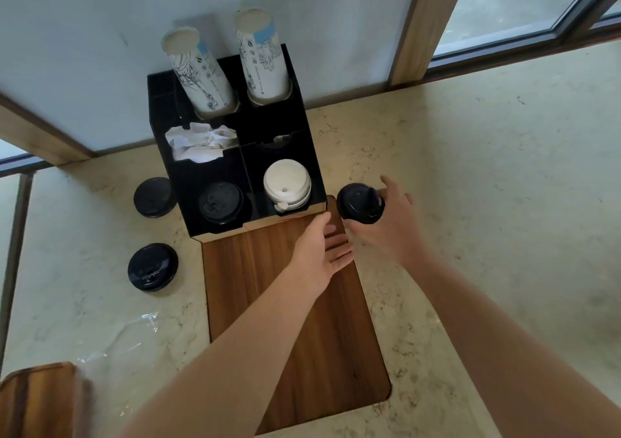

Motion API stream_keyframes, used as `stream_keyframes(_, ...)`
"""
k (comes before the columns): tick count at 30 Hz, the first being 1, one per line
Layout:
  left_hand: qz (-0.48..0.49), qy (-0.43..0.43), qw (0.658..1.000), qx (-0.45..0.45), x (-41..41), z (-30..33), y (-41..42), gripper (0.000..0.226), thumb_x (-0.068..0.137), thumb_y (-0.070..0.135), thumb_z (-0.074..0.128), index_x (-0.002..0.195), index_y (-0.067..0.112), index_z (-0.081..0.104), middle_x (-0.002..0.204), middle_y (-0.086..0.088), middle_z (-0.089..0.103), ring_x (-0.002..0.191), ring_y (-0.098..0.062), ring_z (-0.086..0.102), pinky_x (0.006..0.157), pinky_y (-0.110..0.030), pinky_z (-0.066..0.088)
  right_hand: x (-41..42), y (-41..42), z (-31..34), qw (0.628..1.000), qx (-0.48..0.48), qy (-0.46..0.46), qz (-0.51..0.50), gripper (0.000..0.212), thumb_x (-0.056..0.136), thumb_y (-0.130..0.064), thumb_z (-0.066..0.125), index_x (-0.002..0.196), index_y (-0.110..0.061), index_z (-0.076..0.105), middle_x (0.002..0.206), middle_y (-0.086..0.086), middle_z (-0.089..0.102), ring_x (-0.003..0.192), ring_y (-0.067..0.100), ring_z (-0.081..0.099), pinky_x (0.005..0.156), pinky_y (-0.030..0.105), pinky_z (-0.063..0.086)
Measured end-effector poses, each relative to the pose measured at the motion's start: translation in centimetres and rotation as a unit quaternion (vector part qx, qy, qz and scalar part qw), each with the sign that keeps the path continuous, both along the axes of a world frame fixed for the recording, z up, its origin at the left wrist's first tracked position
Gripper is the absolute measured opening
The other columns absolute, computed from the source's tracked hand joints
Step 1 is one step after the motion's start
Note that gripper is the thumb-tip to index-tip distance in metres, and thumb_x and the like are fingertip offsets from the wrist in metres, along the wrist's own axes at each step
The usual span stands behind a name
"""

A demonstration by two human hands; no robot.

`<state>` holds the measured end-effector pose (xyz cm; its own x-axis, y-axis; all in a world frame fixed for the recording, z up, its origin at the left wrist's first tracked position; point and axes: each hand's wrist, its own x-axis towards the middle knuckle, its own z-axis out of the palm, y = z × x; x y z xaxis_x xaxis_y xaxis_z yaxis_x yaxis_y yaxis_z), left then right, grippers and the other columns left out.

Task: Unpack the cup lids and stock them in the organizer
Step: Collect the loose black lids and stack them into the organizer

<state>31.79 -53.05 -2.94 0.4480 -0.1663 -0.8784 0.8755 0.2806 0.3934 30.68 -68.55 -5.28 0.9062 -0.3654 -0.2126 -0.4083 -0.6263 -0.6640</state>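
Note:
A black organizer (161, 101) stands against the wall. Its front left slot holds black lids (220, 202), and its front right slot holds a stack of white lids (286, 184). My right hand (386, 226) grips a stack of black lids (359, 202) just right of the organizer's front corner. My left hand (322, 253) hovers flat and empty over the wooden board (302, 337), fingers apart, beside the right hand. Two more black lid stacks lie on the counter left of the organizer, one nearer the wall (153, 196) and one closer to me (153, 267).
Two sleeves of paper cups (198, 75) (263, 58) stand in the organizer's back slots, with crumpled napkins (201, 145) in the middle left slot. Clear plastic wrap (121, 340) lies on the marble counter (487, 185). A wooden tray corner (37, 400) sits bottom left.

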Motion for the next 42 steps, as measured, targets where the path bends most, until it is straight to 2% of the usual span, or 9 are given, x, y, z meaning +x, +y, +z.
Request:
stream_keyframes(3, -0.011, 0.039, 0.994, -0.099, -0.6, 0.9, 1.6, 0.058, 0.096, 0.058, 0.057, 0.128, 0.01, 0.066, 0.128, -0.02, 0.069, 0.116, -0.041, 0.068, 0.085, -0.054, 0.062, -3.7, 1.9, 1.9, 0.995, 0.09, 0.005, 0.031, 0.118, 0.056, -0.063, 0.082, 0.154, -0.03, 0.024, 0.13, -0.01, 0.059, 0.129, 0.017, 0.044, 0.102, 0.036, 0.038)
stream_keyframes(6, -0.03, 0.037, 0.974, -0.221, -1.9, 2.2, 3.9, 0.066, 0.089, 0.065, 0.057, 0.116, 0.01, 0.08, 0.122, -0.015, 0.076, 0.108, -0.035, 0.075, 0.09, -0.046, 0.06, -6.2, 4.5, 3.4, 0.989, 0.111, 0.036, 0.095, 0.118, 0.055, -0.056, 0.087, 0.153, -0.032, 0.026, 0.13, -0.014, 0.054, 0.131, 0.018, 0.043, 0.103, 0.034, 0.038)
stream_keyframes(10, 0.015, -0.008, 0.98, -0.196, -3.9, 2.3, 7.1, 0.064, 0.072, 0.052, 0.075, 0.129, 0.02, 0.073, 0.124, -0.011, 0.076, 0.101, -0.031, 0.077, 0.085, -0.045, 0.06, -6.7, 8.7, 4.3, 0.993, 0.027, 0.004, 0.119, 0.091, 0.063, -0.056, 0.086, 0.14, -0.027, 0.047, 0.132, -0.007, 0.057, 0.123, 0.018, 0.049, 0.104, 0.033, 0.041)
stream_keyframes(16, 0.151, -0.054, 0.973, -0.168, -6.4, 1.8, 13.9, 0.04, 0.093, 0.038, 0.065, 0.129, 0.021, 0.073, 0.121, -0.014, 0.077, 0.102, -0.032, 0.077, 0.081, -0.045, 0.062, -7.3, 16.4, 4.8, 0.979, -0.048, 0.042, 0.195, 0.088, 0.062, -0.086, 0.056, 0.134, -0.037, 0.044, 0.127, -0.015, 0.053, 0.117, 0.012, 0.046, 0.098, 0.037, 0.046)
stream_keyframes(23, 0.301, -0.039, 0.934, -0.19, -8.6, 2.0, 25.5, 0.041, 0.086, 0.036, 0.07, 0.122, 0.015, 0.071, 0.127, -0.021, 0.065, 0.117, -0.039, 0.063, 0.084, -0.048, 0.059, -3.8, 24.6, 5.9, 0.935, 0.05, 0.119, 0.33, 0.099, 0.076, -0.095, 0.034, 0.147, -0.028, 0.043, 0.141, -0.008, 0.05, 0.125, 0.011, 0.05, 0.102, 0.036, 0.047)
stream_keyframes(29, 0.382, -0.055, 0.902, -0.196, -9.1, 1.7, 32.9, 0.04, 0.095, 0.046, 0.056, 0.116, 0.018, 0.076, 0.133, -0.025, 0.065, 0.113, -0.045, 0.062, 0.078, -0.044, 0.059, 1.0, 31.8, 4.2, 0.915, -0.042, 0.061, 0.397, 0.052, 0.096, -0.017, 0.059, 0.146, -0.012, 0.044, 0.143, 0.007, 0.053, 0.131, 0.023, 0.051, 0.104, 0.031, 0.043)
stream_keyframes(32, 0.387, -0.055, 0.899, -0.198, -9.2, 1.5, 34.7, 0.043, 0.097, 0.05, 0.054, 0.114, 0.018, 0.078, 0.126, -0.024, 0.067, 0.11, -0.044, 0.064, 0.075, -0.042, 0.059, 2.6, 34.6, 2.6, 0.905, -0.1, 0.037, 0.411, 0.062, 0.091, -0.019, 0.066, 0.147, -0.009, 0.042, 0.143, 0.011, 0.05, 0.134, 0.029, 0.044, 0.111, 0.038, 0.04)
stream_keyframes(37, 0.361, -0.047, 0.912, -0.189, -8.8, 1.4, 36.2, 0.05, 0.098, 0.057, 0.05, 0.115, 0.019, 0.078, 0.108, -0.024, 0.075, 0.088, -0.042, 0.075, 0.069, -0.038, 0.057, 3.7, 36.2, 0.5, 0.884, -0.222, 0.032, 0.411, 0.094, 0.08, -0.055, 0.074, 0.152, -0.013, 0.031, 0.148, 0.007, 0.048, 0.131, 0.032, 0.045, 0.106, 0.041, 0.041)
stream_keyframes(42, 0.335, -0.029, 0.925, -0.179, -8.6, 1.4, 36.9, 0.052, 0.099, 0.059, 0.046, 0.119, 0.022, 0.077, 0.118, -0.024, 0.074, 0.09, -0.041, 0.073, 0.067, -0.036, 0.056, 4.6, 36.6, -0.4, 0.876, -0.237, 0.016, 0.42, 0.1, 0.079, -0.059, 0.075, 0.155, -0.014, 0.029, 0.149, 0.006, 0.05, 0.132, 0.033, 0.046, 0.106, 0.045, 0.042)
